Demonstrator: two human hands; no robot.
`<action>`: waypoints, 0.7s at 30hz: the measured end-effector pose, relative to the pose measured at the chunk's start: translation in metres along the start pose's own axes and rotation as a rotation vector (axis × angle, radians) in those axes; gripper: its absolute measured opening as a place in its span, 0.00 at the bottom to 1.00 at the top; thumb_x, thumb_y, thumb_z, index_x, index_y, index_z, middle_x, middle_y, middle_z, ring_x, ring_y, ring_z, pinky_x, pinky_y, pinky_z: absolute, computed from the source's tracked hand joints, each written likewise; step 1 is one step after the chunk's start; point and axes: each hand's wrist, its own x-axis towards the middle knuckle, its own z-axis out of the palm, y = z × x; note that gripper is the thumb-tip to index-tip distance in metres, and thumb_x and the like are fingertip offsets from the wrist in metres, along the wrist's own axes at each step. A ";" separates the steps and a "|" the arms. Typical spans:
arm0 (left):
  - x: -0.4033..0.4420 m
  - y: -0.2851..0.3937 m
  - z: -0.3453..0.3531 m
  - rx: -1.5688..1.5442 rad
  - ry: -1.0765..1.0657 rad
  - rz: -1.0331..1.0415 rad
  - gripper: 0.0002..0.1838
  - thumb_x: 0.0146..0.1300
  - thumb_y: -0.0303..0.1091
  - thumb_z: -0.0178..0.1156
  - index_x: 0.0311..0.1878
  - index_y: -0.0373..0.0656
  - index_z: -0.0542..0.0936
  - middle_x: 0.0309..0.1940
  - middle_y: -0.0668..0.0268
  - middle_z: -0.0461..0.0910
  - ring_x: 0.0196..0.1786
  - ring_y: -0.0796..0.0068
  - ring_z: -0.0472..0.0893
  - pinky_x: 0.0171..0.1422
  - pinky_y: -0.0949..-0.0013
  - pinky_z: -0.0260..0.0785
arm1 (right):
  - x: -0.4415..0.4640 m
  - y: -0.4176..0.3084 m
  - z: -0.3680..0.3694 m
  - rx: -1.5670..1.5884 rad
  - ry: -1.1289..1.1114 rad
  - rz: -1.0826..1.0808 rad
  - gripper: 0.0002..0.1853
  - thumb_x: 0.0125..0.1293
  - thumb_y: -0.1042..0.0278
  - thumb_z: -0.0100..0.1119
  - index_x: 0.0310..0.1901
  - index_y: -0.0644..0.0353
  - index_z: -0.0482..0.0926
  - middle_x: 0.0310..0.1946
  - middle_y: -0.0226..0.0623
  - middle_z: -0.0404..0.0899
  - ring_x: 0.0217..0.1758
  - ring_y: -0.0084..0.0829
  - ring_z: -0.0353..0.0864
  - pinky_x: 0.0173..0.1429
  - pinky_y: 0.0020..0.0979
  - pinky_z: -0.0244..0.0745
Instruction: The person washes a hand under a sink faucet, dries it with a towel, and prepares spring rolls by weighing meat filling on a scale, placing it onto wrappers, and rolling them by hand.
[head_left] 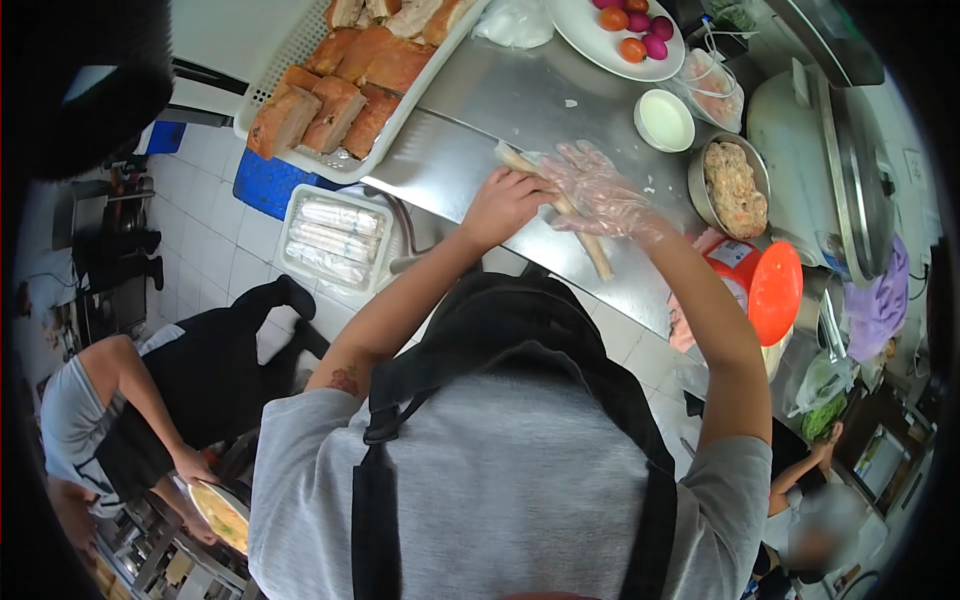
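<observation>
A long, thin, pale roll (600, 262), apparently wrapped in clear film, lies slantwise over the steel counter near its front edge. My bare left hand (505, 207) is closed over its upper part, fingers bent around it. My right hand (605, 198), in a clear plastic glove, rests against the roll's middle with its fingers stretched out and its thumb across it. The two hands hide part of the roll. To the left, a white basket (378, 283) holds several film-wrapped rolls (335, 232).
A white perforated tray (385, 150) of browned meat slabs stands upper left. Around the right side are a plate (570, 30) of colored balls, a white bowl (664, 121), a metal bowl of minced filling (737, 188) and a red-lidded container (775, 293). Co-workers stand on both sides.
</observation>
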 end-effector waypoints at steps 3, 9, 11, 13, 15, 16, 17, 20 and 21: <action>0.001 -0.001 -0.001 -0.001 -0.010 -0.009 0.19 0.54 0.28 0.63 0.50 0.54 0.83 0.51 0.75 0.81 0.56 0.70 0.76 0.63 0.59 0.62 | 0.030 0.009 0.006 -0.102 0.074 -0.094 0.47 0.60 0.36 0.62 0.74 0.56 0.60 0.73 0.41 0.62 0.80 0.47 0.49 0.83 0.51 0.36; -0.002 -0.001 0.001 0.007 -0.020 -0.013 0.18 0.55 0.30 0.63 0.51 0.54 0.83 0.52 0.75 0.80 0.58 0.71 0.76 0.66 0.57 0.60 | -0.002 0.009 -0.019 -0.113 -0.052 -0.072 0.42 0.60 0.37 0.63 0.71 0.55 0.66 0.71 0.43 0.65 0.80 0.48 0.51 0.83 0.50 0.40; -0.001 -0.001 0.000 0.007 -0.027 -0.018 0.19 0.55 0.29 0.63 0.51 0.53 0.83 0.53 0.74 0.80 0.58 0.70 0.76 0.67 0.57 0.60 | -0.009 0.008 -0.029 -0.112 -0.090 0.026 0.42 0.61 0.36 0.62 0.70 0.56 0.68 0.70 0.46 0.65 0.79 0.49 0.51 0.82 0.50 0.42; -0.002 -0.001 0.000 0.020 -0.041 -0.013 0.19 0.55 0.29 0.62 0.52 0.53 0.82 0.53 0.74 0.80 0.59 0.70 0.75 0.68 0.57 0.60 | -0.005 0.005 -0.030 -0.079 -0.047 0.069 0.42 0.61 0.35 0.61 0.69 0.56 0.68 0.70 0.48 0.65 0.79 0.50 0.51 0.82 0.49 0.43; -0.003 -0.002 0.001 0.027 -0.048 -0.014 0.20 0.54 0.28 0.62 0.52 0.53 0.82 0.53 0.74 0.80 0.59 0.70 0.75 0.68 0.57 0.60 | 0.020 -0.001 -0.022 -0.017 0.083 0.055 0.42 0.62 0.33 0.59 0.69 0.56 0.68 0.70 0.50 0.65 0.79 0.50 0.51 0.82 0.49 0.43; -0.003 -0.004 0.001 0.034 -0.050 -0.013 0.20 0.54 0.28 0.62 0.53 0.53 0.82 0.53 0.74 0.80 0.59 0.70 0.75 0.68 0.57 0.60 | 0.029 0.000 -0.015 0.002 0.063 0.058 0.42 0.63 0.33 0.57 0.70 0.56 0.67 0.71 0.49 0.64 0.79 0.50 0.51 0.82 0.48 0.43; -0.002 -0.006 0.001 0.031 -0.047 0.000 0.20 0.54 0.28 0.62 0.53 0.53 0.82 0.53 0.74 0.80 0.59 0.70 0.75 0.68 0.57 0.60 | 0.038 0.000 -0.007 0.022 0.044 0.060 0.42 0.64 0.32 0.56 0.71 0.56 0.66 0.72 0.48 0.63 0.79 0.50 0.50 0.82 0.48 0.42; -0.003 -0.007 0.000 0.002 -0.036 0.016 0.21 0.55 0.28 0.62 0.53 0.53 0.82 0.53 0.74 0.80 0.58 0.71 0.75 0.68 0.58 0.60 | 0.027 0.004 0.001 -0.034 -0.019 0.041 0.43 0.66 0.32 0.52 0.73 0.56 0.62 0.74 0.45 0.60 0.80 0.50 0.49 0.82 0.48 0.41; -0.001 -0.004 0.000 -0.016 -0.027 0.005 0.21 0.55 0.28 0.62 0.53 0.54 0.83 0.53 0.74 0.80 0.58 0.71 0.75 0.68 0.58 0.60 | 0.014 0.004 0.003 -0.071 -0.044 0.027 0.44 0.67 0.32 0.51 0.74 0.56 0.60 0.75 0.44 0.59 0.80 0.50 0.49 0.82 0.48 0.40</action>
